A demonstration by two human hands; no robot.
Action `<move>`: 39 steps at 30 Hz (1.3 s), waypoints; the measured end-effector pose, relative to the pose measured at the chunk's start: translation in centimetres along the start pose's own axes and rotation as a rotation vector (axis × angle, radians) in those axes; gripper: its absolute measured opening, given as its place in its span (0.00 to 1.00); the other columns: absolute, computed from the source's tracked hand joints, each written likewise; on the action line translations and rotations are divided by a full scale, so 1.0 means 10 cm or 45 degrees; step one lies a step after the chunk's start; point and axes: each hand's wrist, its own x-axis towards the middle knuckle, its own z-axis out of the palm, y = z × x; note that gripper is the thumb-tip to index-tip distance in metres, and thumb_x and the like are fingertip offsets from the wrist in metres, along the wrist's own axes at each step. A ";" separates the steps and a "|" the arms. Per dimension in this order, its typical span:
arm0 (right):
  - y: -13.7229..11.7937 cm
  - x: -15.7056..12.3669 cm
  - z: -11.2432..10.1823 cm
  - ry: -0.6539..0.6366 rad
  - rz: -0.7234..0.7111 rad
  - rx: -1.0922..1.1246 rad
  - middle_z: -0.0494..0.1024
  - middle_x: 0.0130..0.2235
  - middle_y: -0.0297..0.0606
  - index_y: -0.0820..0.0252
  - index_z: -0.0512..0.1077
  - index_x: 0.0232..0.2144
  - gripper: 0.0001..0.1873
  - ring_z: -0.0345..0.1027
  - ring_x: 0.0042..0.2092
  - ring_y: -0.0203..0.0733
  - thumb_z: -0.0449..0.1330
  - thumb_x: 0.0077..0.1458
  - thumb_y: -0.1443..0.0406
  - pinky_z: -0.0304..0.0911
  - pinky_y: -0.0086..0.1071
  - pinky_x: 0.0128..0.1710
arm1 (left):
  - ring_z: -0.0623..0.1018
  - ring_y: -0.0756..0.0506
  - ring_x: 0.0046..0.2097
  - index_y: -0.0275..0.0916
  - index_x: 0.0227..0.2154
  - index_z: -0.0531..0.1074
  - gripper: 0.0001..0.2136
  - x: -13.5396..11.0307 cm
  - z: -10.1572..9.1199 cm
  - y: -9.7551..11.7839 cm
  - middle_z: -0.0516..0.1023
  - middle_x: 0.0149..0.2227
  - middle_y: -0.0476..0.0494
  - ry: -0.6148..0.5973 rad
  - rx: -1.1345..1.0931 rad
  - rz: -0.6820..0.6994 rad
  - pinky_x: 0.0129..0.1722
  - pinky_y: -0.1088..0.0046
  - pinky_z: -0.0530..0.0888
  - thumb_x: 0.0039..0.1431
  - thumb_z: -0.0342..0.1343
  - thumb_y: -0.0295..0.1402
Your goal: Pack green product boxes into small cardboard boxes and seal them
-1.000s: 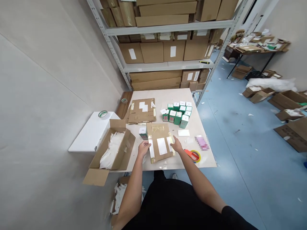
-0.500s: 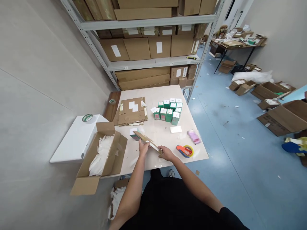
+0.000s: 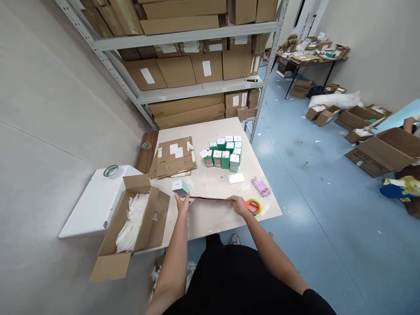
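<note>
A flattened piece of cardboard (image 3: pixel 211 199) stretches between my hands, seen almost edge-on as a thin dark line above the near part of the table. My left hand (image 3: pixel 182 204) grips its left end, right beside a white-topped green box (image 3: pixel 180 187). At the other end, my right hand (image 3: pixel 239 205) pinches the cardboard, fingers partly hidden. Just right of that hand lies an orange tape dispenser with a yellow ring (image 3: pixel 253 206), partly covered by the hand. Beyond the cardboard stand several small green boxes (image 3: pixel 225 159) in a group.
Flattened cartons (image 3: pixel 167 164) are stacked on the table's far left. An open carton with white paper (image 3: pixel 154 227) stands at left. A white card (image 3: pixel 236 178) and a blurred pink item (image 3: pixel 261 187) lie at right. Shelving (image 3: pixel 183 91) with cartons rises behind the table.
The cardboard has turned from a slanted pose to nearly level and edge-on. My left hand has moved left, my right hand right, closer to the tape dispenser. The view has shifted slightly.
</note>
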 end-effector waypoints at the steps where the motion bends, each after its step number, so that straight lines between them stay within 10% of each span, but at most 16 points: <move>1: 0.01 0.00 -0.04 -0.006 0.003 0.030 0.86 0.44 0.36 0.52 0.84 0.39 0.20 0.79 0.48 0.48 0.57 0.51 0.73 0.72 0.42 0.54 | 0.76 0.40 0.61 0.52 0.73 0.50 0.42 0.01 -0.02 -0.01 0.63 0.71 0.37 -0.022 -0.010 -0.034 0.46 0.71 0.79 0.60 0.64 0.47; 7: 0.09 0.02 -0.12 0.113 0.038 0.127 0.86 0.42 0.37 0.54 0.82 0.37 0.16 0.79 0.46 0.48 0.56 0.50 0.68 0.72 0.41 0.52 | 0.74 0.39 0.63 0.47 0.68 0.61 0.35 -0.01 -0.02 -0.10 0.70 0.66 0.34 -0.237 -0.065 -0.060 0.55 0.65 0.76 0.60 0.65 0.45; 18: 0.09 0.17 0.16 0.450 0.006 0.164 0.80 0.48 0.43 0.56 0.76 0.43 0.17 0.74 0.52 0.51 0.57 0.51 0.61 0.68 0.47 0.57 | 0.75 0.37 0.61 0.46 0.64 0.64 0.36 -0.20 -0.07 -0.34 0.70 0.65 0.33 -0.187 0.031 0.054 0.57 0.60 0.72 0.55 0.67 0.51; 33: -0.01 0.28 0.43 0.234 -0.056 0.167 0.59 0.72 0.45 0.56 0.51 0.73 0.48 0.53 0.72 0.50 0.59 0.51 0.63 0.52 0.47 0.72 | 0.74 0.37 0.63 0.43 0.62 0.66 0.32 -0.54 0.14 -0.18 0.73 0.63 0.34 -0.231 0.059 0.093 0.61 0.61 0.70 0.55 0.69 0.39; 39: 0.17 0.28 0.41 0.300 0.264 0.302 0.68 0.66 0.53 0.55 0.49 0.72 0.52 0.70 0.62 0.57 0.64 0.50 0.53 0.69 0.48 0.59 | 0.77 0.37 0.59 0.41 0.58 0.70 0.27 -0.63 0.15 -0.08 0.76 0.60 0.34 -0.150 0.131 0.021 0.59 0.61 0.71 0.59 0.66 0.43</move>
